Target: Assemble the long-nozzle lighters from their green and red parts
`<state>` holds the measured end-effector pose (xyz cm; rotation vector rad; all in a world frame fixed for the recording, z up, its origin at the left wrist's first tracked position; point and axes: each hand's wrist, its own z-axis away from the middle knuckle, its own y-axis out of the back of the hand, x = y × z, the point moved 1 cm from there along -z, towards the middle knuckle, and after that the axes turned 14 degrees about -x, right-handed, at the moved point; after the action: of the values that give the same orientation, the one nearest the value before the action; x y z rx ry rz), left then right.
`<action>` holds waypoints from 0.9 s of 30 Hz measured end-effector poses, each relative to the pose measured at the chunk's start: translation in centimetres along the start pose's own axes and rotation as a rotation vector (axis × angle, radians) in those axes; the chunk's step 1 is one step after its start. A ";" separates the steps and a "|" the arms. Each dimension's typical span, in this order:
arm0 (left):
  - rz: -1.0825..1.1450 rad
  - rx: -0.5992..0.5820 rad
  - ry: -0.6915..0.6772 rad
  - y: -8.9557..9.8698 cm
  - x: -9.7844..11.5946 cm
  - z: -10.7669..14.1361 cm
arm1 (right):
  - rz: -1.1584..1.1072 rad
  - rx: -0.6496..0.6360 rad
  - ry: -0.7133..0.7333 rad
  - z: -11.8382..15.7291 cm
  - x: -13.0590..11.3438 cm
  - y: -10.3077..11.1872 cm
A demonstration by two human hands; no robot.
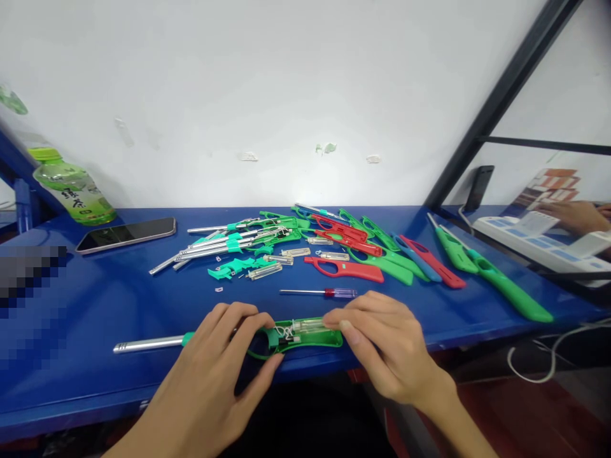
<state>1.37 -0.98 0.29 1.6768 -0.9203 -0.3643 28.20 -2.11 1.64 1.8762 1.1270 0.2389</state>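
An opened green stick lighter (334,339) lies near the table's front edge, its silver barrel (147,344) pointing left. My left hand (224,356) is closed round its middle, fingers over the far side and thumb at the near side by the trigger. In the handle half sit a clear fuel tank (312,326) and thin white wires (285,331). My right hand (386,346) pinches at the right end of the tank, over the handle's end; the exact fingertip contact is partly hidden. Beyond the lighter lies a screwdriver (341,293) with a purple and red handle.
Behind are piled barrels (214,247), loose fuel tanks (265,271), green triggers (236,267) and red handle shells (351,270). Whole green lighters (513,289) lie right. A phone (126,235) and bottle (71,187) stand left. Another person's hand (573,216) shows beyond the rack, near a power strip (539,245).
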 end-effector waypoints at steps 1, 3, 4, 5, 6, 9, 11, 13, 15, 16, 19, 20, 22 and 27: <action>0.000 -0.002 0.000 0.0 0.0 0.0 | 0.020 0.005 0.027 0.0 0.0 0.0; 0.002 0.002 -0.001 -0.1 -0.1 0.0 | 0.043 0.010 0.058 -0.1 -0.1 0.0; 0.003 0.005 0.001 -0.2 -0.1 0.0 | 0.051 0.008 0.067 -0.2 -0.1 0.0; 0.004 0.006 0.002 -0.2 -0.1 0.0 | 0.057 0.005 0.073 -0.2 -0.1 0.0; 0.004 0.005 0.003 -0.2 -0.1 0.0 | 0.063 0.003 0.078 -0.2 -0.1 0.0; -0.002 0.003 0.006 -0.2 -0.1 0.1 | 0.065 0.003 0.077 -0.2 -0.1 0.0; -0.006 0.006 0.004 -0.2 -0.1 0.1 | 0.047 0.004 0.057 -0.1 0.0 0.0; -0.007 0.011 0.001 -0.2 -0.2 0.1 | 0.008 -0.001 0.022 -0.1 0.0 0.0; -0.006 0.014 -0.003 -0.2 -0.3 0.1 | -0.039 -0.012 -0.011 -0.1 0.1 0.1; -0.006 0.016 -0.004 -0.2 -0.4 0.0 | -0.062 -0.017 -0.018 -0.2 0.1 0.1; -0.003 0.015 -0.006 -0.3 -0.5 0.0 | -0.134 -0.016 -0.025 -0.2 -0.1 0.1; 0.001 0.012 -0.006 -0.3 -0.6 0.0 | -0.154 0.001 -0.034 -0.2 -0.2 0.1; 0.006 0.011 -0.005 -0.3 -0.6 0.1 | -0.186 0.065 -0.072 -0.1 -0.2 0.3; 0.001 0.017 0.000 -0.2 -0.5 0.1 | -0.038 0.274 -0.326 1.2 2.4 2.1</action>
<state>1.08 -0.65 -0.04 1.6922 -0.9261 -0.3569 31.53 -1.31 1.98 2.0377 1.0056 -0.2478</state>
